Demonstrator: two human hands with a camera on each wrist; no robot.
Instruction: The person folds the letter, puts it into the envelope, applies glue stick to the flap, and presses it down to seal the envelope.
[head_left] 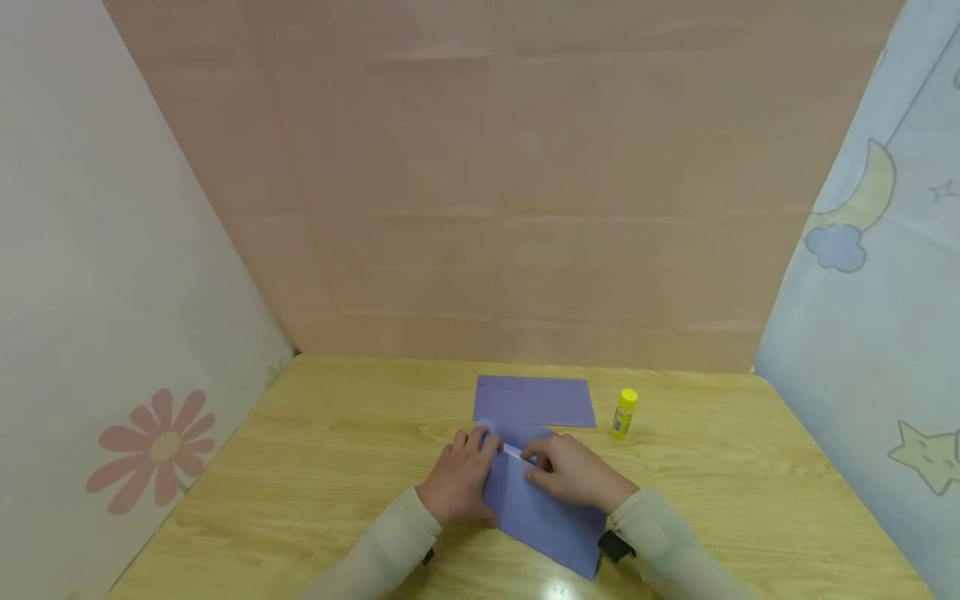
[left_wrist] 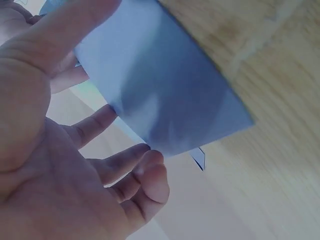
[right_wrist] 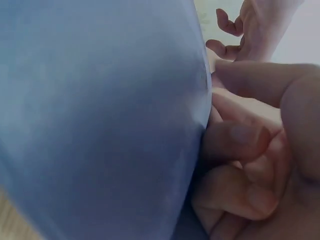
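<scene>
A folded purple sheet of paper (head_left: pixel 543 521) is held between both hands in the head view, tilted up off the table. The left hand (head_left: pixel 461 479) grips its left edge; in the left wrist view the thumb lies over the paper's face (left_wrist: pixel 160 80) and several fingers touch its edge. At the upper edge, beside a narrow white strip (head_left: pixel 512 451), the right hand (head_left: pixel 577 475) pinches the paper with thumb and fingers. The right wrist view has the paper (right_wrist: pixel 100 110) bowed, its edge against the thumb and curled fingers.
A second flat purple sheet (head_left: pixel 534 400) lies behind the hands on the wooden table (head_left: pixel 360 433). To its right stands a yellow glue stick (head_left: pixel 624 414) with its cap on. A brown backdrop (head_left: pixel 495 183) rises at the table's back, with pale patterned panels at both sides.
</scene>
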